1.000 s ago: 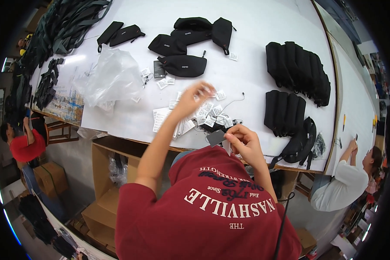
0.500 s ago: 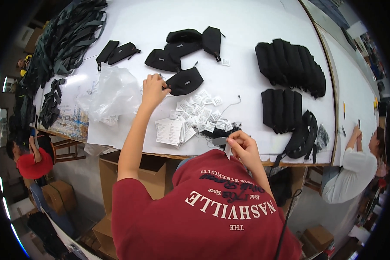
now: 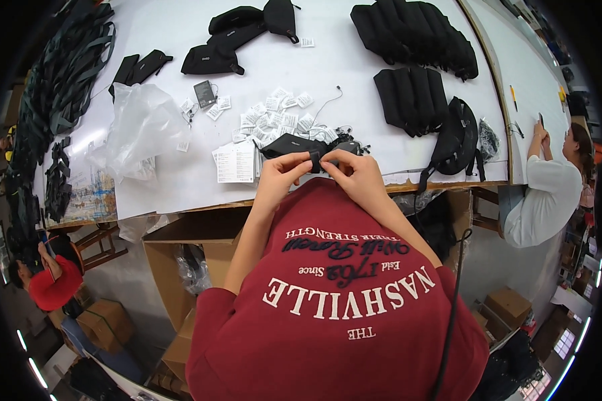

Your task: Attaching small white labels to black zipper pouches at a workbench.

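A small black zip pouch [image 3: 289,144] lies at the table's near edge, just in front of me. My left hand [image 3: 279,175] pinches a short black fabric loop [image 3: 316,160] at the pouch's right end. From the other side, the fingertips of my right hand [image 3: 356,172] close on the same loop. Any small thing between the fingertips is hidden. Just beyond the hands lies a heap of white printed labels [image 3: 272,119], with a stack of white cards [image 3: 234,164] to its left. Black cords and a dark tag [image 3: 346,145] lie by my right hand.
More black pouches [image 3: 234,37] lie farther back, and rows of rolled black goods [image 3: 411,100] at right. A clear plastic bag [image 3: 144,123] and dark straps [image 3: 67,73] are at left. A cardboard box [image 3: 174,267] stands below the edge. Two people sit at either side.
My left hand has brought the pouch from mid-table to the near edge. Both hands now meet at its loop. A dark card shows on the table farther back. The view has shifted.
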### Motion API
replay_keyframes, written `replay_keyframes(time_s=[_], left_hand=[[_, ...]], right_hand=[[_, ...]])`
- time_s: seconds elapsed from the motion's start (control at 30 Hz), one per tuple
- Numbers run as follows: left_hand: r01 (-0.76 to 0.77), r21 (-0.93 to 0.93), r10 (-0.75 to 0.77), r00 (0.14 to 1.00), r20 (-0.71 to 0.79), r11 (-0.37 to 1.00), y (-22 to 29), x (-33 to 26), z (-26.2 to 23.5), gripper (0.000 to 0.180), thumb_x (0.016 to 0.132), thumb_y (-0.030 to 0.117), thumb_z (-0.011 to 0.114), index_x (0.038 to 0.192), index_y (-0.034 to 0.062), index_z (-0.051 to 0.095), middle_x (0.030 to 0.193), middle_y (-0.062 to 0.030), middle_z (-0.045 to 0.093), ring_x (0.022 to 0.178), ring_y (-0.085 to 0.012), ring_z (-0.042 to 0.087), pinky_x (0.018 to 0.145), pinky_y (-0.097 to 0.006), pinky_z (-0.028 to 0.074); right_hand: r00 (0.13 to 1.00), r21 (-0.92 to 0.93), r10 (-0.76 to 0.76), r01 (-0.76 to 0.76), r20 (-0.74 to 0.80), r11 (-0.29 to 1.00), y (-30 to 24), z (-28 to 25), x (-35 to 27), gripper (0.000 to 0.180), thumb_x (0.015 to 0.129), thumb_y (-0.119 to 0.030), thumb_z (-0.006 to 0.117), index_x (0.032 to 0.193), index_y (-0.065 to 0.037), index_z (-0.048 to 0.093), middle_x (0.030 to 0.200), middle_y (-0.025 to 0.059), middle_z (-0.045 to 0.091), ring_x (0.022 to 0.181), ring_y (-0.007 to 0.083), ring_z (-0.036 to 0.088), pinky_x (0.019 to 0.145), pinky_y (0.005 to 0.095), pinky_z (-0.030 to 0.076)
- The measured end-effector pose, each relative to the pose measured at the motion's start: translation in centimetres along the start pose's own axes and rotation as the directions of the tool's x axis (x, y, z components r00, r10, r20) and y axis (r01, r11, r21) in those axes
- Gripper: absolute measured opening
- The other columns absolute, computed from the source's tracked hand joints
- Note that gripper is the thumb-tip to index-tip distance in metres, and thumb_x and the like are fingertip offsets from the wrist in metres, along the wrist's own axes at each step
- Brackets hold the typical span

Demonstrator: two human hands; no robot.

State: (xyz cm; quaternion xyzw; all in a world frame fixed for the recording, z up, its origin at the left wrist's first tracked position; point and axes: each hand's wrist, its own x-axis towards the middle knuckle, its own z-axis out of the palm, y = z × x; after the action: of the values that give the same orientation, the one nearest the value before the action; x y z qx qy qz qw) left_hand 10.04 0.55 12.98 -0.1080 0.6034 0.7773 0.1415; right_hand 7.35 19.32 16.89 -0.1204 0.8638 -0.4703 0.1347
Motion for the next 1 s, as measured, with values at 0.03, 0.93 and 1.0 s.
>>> replay_keyframes(time_s=[0.03, 0.93, 1.0], left_hand=[[0.012, 0.017, -0.012, 1.000, -0.018, 1.000, -0.2, -0.1, 0.1, 0.022, 0.082, 0.008, 0.066, 0.102, 0.0002, 0.068, 0.079, -0.0020, 0.065, 0.064, -0.0038, 0.051, 0.053, -0.018, 0.038], [-0.240, 0.236, 0.261, 0.963, -0.062, 0.942, 0.1, -0.7, 1.7, 0.009, 0.078, 0.007, 0.068, 0.086, 0.0026, 0.069, 0.084, 0.0004, 0.051, 0.064, -0.0051, 0.041, 0.057, -0.018, 0.035], [-0.275, 0.153, 0.293, 0.950, -0.110, 0.949, 0.3, -1.0, 2.0, 0.008, 0.079, 0.006, 0.067, 0.086, 0.0015, 0.066, 0.089, -0.0004, 0.051, 0.064, -0.0046, 0.041, 0.057, -0.018, 0.036]], right_hand=[[1.000, -0.002, -0.003, 0.003, 0.002, 1.000, -0.1, -0.1, -0.3, 0.012, 0.082, -0.022, 0.064, 0.086, -0.011, 0.067, 0.046, 0.0042, 0.046, 0.040, 0.0154, 0.044, 0.043, 0.0296, 0.033], [0.995, -0.119, -0.098, 0.100, 0.029, 0.988, -1.1, -0.9, -1.3, 0.011, 0.081, -0.018, 0.065, 0.088, -0.010, 0.065, 0.056, 0.0029, 0.055, 0.048, 0.0138, 0.053, 0.046, 0.0268, 0.038], [0.997, 0.076, -0.080, 0.080, 0.003, 0.994, -0.4, -0.7, -1.2, 0.011, 0.083, -0.018, 0.064, 0.088, -0.008, 0.063, 0.057, -0.0001, 0.054, 0.049, 0.0097, 0.050, 0.047, 0.0246, 0.036]])
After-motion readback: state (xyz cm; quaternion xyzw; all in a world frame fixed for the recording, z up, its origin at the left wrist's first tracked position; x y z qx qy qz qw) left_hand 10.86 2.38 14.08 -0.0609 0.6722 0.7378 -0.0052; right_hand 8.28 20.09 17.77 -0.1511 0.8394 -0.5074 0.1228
